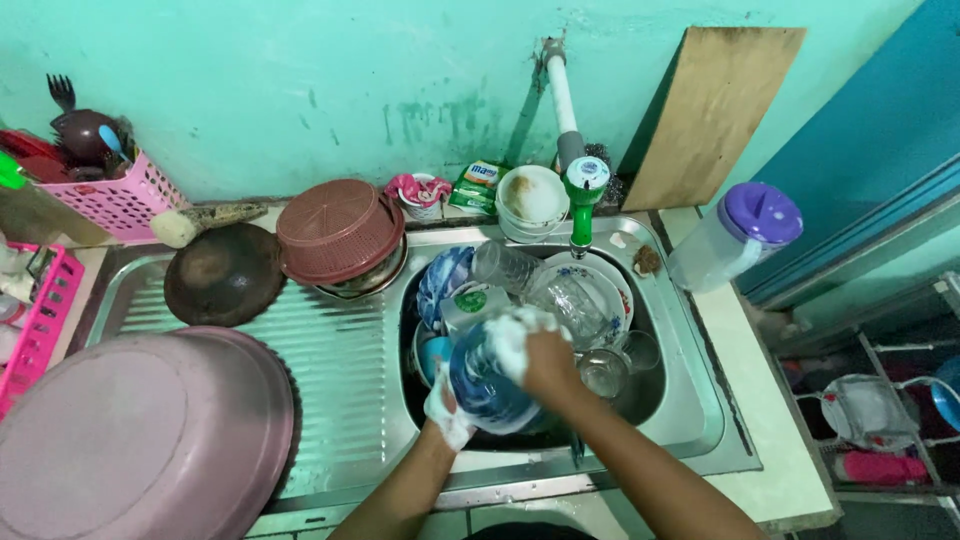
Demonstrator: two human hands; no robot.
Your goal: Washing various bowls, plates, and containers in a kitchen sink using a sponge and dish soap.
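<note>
Over the sink (690, 400), left of the green tap (583, 200), the soapy left hand (447, 410) cups the blue plate (485, 385) from below, fingers curled on its rim. The right hand (540, 358) presses foam onto its face, fingers together.

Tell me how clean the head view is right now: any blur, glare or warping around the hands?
Head view: right hand and soapy foam are motion-blurred over the blue plate; left hand is softer too. Light is even and dim, with mild sheen on the steel sink rim. Wide-angle warping bends the pink basin and the frame edges.
</note>
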